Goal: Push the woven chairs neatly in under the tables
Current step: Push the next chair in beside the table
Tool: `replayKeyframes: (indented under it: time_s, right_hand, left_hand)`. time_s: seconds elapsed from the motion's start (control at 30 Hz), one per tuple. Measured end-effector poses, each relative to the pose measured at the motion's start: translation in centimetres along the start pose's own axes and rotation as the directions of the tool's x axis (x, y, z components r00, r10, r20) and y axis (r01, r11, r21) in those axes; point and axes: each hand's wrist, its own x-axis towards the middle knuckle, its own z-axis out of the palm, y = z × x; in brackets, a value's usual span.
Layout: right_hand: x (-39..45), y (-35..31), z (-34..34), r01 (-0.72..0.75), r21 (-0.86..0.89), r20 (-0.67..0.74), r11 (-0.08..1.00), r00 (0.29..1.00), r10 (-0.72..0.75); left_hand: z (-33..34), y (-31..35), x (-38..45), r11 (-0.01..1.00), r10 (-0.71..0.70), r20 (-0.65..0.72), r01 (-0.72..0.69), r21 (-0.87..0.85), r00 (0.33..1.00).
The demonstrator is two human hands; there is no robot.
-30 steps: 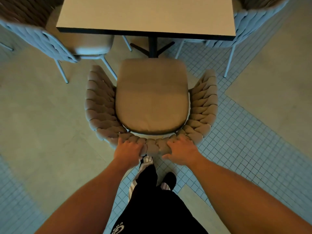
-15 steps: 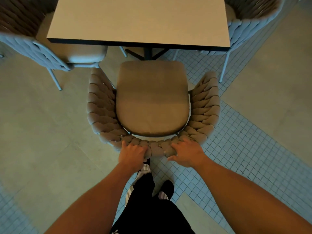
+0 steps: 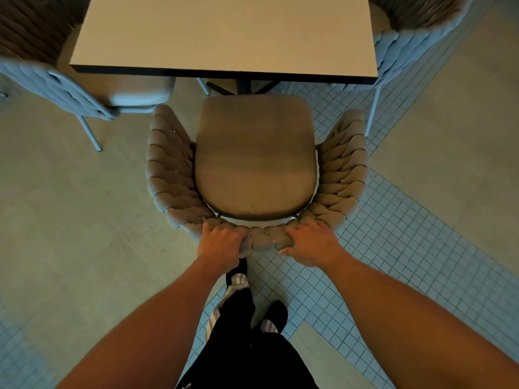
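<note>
Now both hands hold the top of the chair (image 3: pixel 255 161) back: the left hand (image 3: pixel 220 245) has its fingers curled over the woven rim, and the right hand (image 3: pixel 311 242) grips the same rim a little to the side, thumb below and fingers over the top. The chair stands in front of the table (image 3: pixel 224 32), centred on it, with the front edge of the seat just short of the table edge — so it is not yet under. I judge the chair as rather light, because its frame looks thin, but the woven rim is thick and soft, so it gives a little under the fingers and is not slippery. The top of the back is a good place to hold; two hands near the middle should keep the push straight. The floor (image 3: pixel 70 220) changes from smooth slabs to small tiles under the chair, and the legs may catch or scrape on the joints. The legs of this chair are hidden under the seat, so I cannot tell how they stand. The table base (image 3: pixel 244 87) shows only in part, and the seat may meet it. Two other chairs, the left chair (image 3: pixel 70 88) and the right chair (image 3: pixel 407 37), are cut off by the picture edge and blurred.
</note>
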Motion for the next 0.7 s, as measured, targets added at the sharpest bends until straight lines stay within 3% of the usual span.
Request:
replayKeyframes:
  time_s: [0.33,0.53,0.7]
  right_hand:
    - [0.6,1.0,-0.4,-0.005,-0.002,0.007,1.000,1.000,0.005]
    - [0.2,0.5,-0.1,-0.020,0.002,-0.001,1.000,1.000,0.020]
    - [-0.7,-0.1,-0.7,-0.015,0.049,-0.006,0.999,1.000,0.016]
  left_hand:
    - [0.2,0.6,0.9,1.000,-0.016,-0.040,0.015,-0.018,0.999]
    - [0.4,1.7,0.1,0.991,-0.110,-0.055,0.105,-0.078,0.992]
    - [-0.2,2.0,-0.5,0.983,-0.107,-0.036,0.100,-0.151,0.994]
